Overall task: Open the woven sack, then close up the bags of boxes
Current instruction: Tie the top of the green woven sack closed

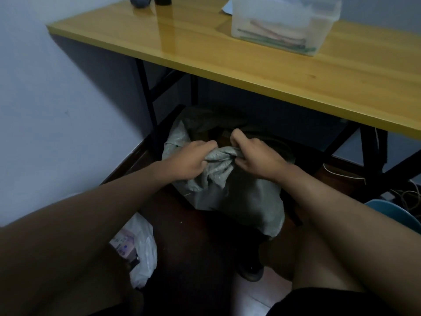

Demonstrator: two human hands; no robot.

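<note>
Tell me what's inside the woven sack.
Cannot tell: the sack has its mouth bunched shut, gripped by the left hand and right hand. Only grey woven cloth shows; the contents are covered.

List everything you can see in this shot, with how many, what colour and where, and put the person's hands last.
woven sack: one, grey-green, on the floor under the table, neck bunched and twisted
table: one, yellow wood top on black legs, above the sack
plastic container: one, translucent white, on the table top at right, thin sticks inside
plastic bag: one, white, on the floor at lower left, printed boxes showing inside
cables: several, pale, on the floor at far right
left hand: one, grips the sack's twisted neck
right hand: one, grips the same neck from the other side
</note>
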